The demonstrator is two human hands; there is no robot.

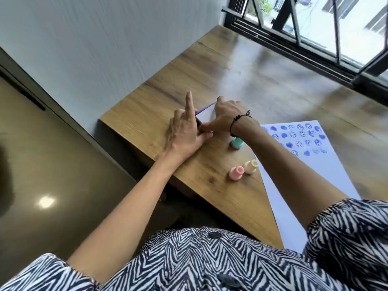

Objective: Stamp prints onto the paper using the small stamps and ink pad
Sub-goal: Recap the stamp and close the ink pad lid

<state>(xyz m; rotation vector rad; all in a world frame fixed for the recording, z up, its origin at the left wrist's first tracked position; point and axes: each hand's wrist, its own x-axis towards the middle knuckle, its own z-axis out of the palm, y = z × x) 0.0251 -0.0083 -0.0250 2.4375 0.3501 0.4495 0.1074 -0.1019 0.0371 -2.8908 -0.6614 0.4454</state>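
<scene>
Both hands meet over the ink pad [206, 117], a flat case with a purple edge near the table's left side, mostly hidden by them. My left hand [185, 131] grips its near corner, index finger pointing up. My right hand [227, 116] holds its far side, thumb pressed toward the left hand. Three small stamps stand on the table: a teal one [237, 143] under my right wrist, a pink one [236, 173] and a cream one [251, 166] nearer to me. The white paper [298, 185] lies to the right, covered with several blue smiley and heart prints.
The wooden table [151, 106] ends at a corner close to the ink pad, with a grey wall behind and floor below on the left. A black-framed window [315, 38] runs along the table's far right side.
</scene>
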